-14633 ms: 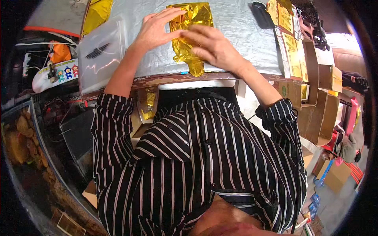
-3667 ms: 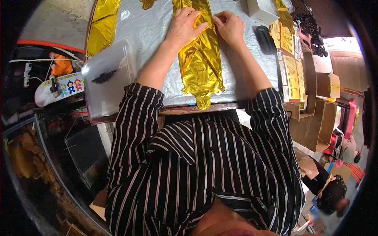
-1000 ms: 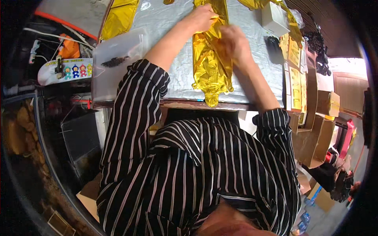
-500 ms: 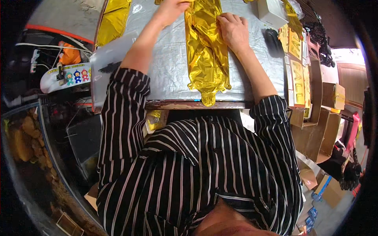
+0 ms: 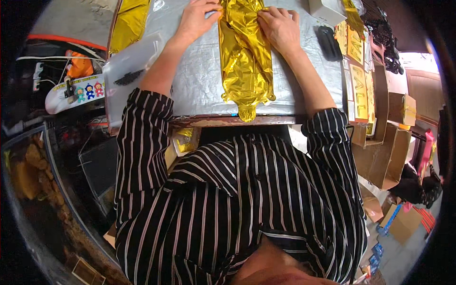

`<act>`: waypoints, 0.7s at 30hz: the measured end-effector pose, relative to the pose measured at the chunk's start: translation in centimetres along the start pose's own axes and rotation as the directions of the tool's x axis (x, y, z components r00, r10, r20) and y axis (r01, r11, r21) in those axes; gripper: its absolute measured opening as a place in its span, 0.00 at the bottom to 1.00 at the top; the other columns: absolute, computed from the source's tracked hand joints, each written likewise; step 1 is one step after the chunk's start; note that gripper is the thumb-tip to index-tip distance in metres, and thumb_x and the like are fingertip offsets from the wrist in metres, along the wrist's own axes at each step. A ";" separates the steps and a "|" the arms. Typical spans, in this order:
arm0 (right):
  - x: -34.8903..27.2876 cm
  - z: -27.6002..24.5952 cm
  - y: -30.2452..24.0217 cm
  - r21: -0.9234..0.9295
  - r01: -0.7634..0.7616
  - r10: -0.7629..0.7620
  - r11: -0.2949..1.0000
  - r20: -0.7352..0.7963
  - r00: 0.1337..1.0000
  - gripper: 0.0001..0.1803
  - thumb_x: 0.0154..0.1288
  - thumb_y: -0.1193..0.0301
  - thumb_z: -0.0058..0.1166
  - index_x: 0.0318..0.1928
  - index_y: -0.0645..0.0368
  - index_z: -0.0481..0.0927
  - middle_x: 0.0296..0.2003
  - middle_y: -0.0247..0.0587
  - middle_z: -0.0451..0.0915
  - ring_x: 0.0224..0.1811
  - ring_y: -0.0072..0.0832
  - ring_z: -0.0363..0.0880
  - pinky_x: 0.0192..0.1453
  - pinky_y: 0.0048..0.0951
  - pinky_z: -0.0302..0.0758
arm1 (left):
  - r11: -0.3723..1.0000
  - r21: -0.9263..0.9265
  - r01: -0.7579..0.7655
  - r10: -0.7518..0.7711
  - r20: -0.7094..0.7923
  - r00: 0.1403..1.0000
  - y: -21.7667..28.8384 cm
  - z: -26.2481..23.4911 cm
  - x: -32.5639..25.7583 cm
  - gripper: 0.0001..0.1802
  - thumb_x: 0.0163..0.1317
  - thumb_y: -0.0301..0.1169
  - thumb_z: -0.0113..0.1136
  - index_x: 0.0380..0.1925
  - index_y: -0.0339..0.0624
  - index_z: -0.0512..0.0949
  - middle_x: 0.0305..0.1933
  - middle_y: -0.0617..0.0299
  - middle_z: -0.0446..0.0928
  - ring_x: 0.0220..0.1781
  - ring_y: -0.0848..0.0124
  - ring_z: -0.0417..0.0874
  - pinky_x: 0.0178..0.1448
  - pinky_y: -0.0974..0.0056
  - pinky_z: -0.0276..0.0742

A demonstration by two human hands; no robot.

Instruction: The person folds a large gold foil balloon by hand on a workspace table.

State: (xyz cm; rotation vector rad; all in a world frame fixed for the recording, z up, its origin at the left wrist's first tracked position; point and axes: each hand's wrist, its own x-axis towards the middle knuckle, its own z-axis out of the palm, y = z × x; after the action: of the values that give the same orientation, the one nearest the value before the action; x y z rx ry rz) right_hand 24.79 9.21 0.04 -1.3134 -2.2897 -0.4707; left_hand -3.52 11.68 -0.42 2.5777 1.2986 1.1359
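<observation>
Your left hand (image 5: 197, 19) lies flat, palm down, on the left edge of the gold foil balloon (image 5: 244, 57), its fingers spread and reaching onto the crinkled film. Your right hand (image 5: 280, 26) presses the opposite edge, fingers curled slightly, the tips on the foil. Neither hand grips anything; both bear down on the balloon from above, apparently to keep the deflated film flat against the worktop (image 5: 199, 90). The balloon lies between your hands and runs back from them toward your body. Its long axis is roughly perpendicular to the near edge of the worktop, and its narrow tail (image 5: 247, 114) points at your chest, just overhanging that edge. The far end passes out of the top of the view, so you cannot tell its shape. To the left of your left hand, well apart, lie a clear plastic bag (image 5: 133, 71) and a second piece of gold foil (image 5: 129, 21). Just right of your right hand sits a dark oblong object (image 5: 328, 42), and beyond it a white box (image 5: 327, 8), a row of yellow packets (image 5: 358, 80) and open cardboard boxes (image 5: 384, 142).
</observation>
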 end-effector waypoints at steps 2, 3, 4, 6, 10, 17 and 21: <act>-0.1 0.0 0.1 -0.004 0.011 -0.011 1.000 -0.006 1.000 0.12 0.69 0.62 0.61 0.51 0.44 0.87 0.44 0.26 0.83 0.53 0.31 0.81 0.63 0.45 0.67 | 0.999 0.001 -0.033 0.033 -0.017 0.999 0.9 -0.3 -0.3 0.13 0.64 0.34 0.70 0.47 0.46 0.87 0.54 0.61 0.85 0.58 0.58 0.84 0.62 0.60 0.81; -0.3 0.0 0.2 -0.018 0.011 -0.011 1.000 -0.002 1.000 0.12 0.69 0.62 0.60 0.51 0.44 0.87 0.44 0.26 0.83 0.52 0.31 0.81 0.63 0.45 0.67 | 0.998 0.007 -0.069 0.069 -0.034 0.997 1.5 -0.5 -0.3 0.13 0.64 0.33 0.70 0.48 0.45 0.86 0.53 0.60 0.85 0.59 0.57 0.84 0.62 0.59 0.81; -0.4 0.1 0.4 -0.033 0.011 -0.011 0.999 0.003 1.000 0.12 0.70 0.62 0.60 0.51 0.44 0.87 0.44 0.26 0.83 0.52 0.30 0.81 0.63 0.45 0.67 | 0.997 0.004 -0.071 0.071 -0.034 0.997 2.0 -0.6 0.0 0.13 0.64 0.33 0.70 0.48 0.45 0.86 0.53 0.60 0.85 0.59 0.57 0.84 0.62 0.59 0.81; -0.4 0.1 0.3 -0.003 0.013 -0.013 1.000 0.004 1.000 0.12 0.70 0.60 0.59 0.49 0.45 0.87 0.44 0.28 0.83 0.52 0.33 0.80 0.64 0.49 0.66 | 0.977 -0.160 -0.144 0.143 -0.019 0.990 2.6 -0.7 -0.2 0.13 0.66 0.31 0.68 0.51 0.45 0.85 0.53 0.59 0.86 0.59 0.57 0.84 0.62 0.57 0.80; -0.4 -0.5 0.1 0.028 0.006 -0.006 1.000 -0.001 1.000 0.15 0.69 0.55 0.60 0.48 0.47 0.87 0.44 0.31 0.82 0.53 0.35 0.80 0.65 0.55 0.64 | 0.974 -0.217 -0.062 0.066 0.012 0.998 3.8 -0.3 -0.1 0.12 0.69 0.31 0.65 0.51 0.44 0.85 0.53 0.58 0.86 0.57 0.56 0.85 0.61 0.57 0.81; -0.4 -1.4 -0.1 0.041 -0.009 0.008 0.999 0.039 0.999 0.30 0.63 0.40 0.61 0.54 0.46 0.88 0.48 0.29 0.83 0.57 0.36 0.78 0.67 0.59 0.61 | 0.980 -0.182 -0.077 0.105 0.152 0.983 2.7 0.4 -0.4 0.13 0.71 0.31 0.62 0.52 0.41 0.84 0.53 0.56 0.86 0.56 0.56 0.86 0.61 0.58 0.82; -0.6 -1.4 0.5 0.043 0.008 -0.012 0.999 0.079 0.997 0.36 0.60 0.34 0.60 0.57 0.46 0.87 0.53 0.29 0.83 0.60 0.37 0.77 0.69 0.61 0.59 | 0.964 -0.249 -0.095 0.134 0.143 0.981 2.5 -0.4 -0.4 0.14 0.69 0.28 0.64 0.54 0.40 0.83 0.56 0.55 0.85 0.58 0.55 0.85 0.63 0.58 0.81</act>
State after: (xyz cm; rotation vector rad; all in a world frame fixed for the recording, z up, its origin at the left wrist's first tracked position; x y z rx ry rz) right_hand 25.79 8.26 0.94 -1.3219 -2.3583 -0.3770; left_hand -2.20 9.65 0.50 2.5291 0.9261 1.0084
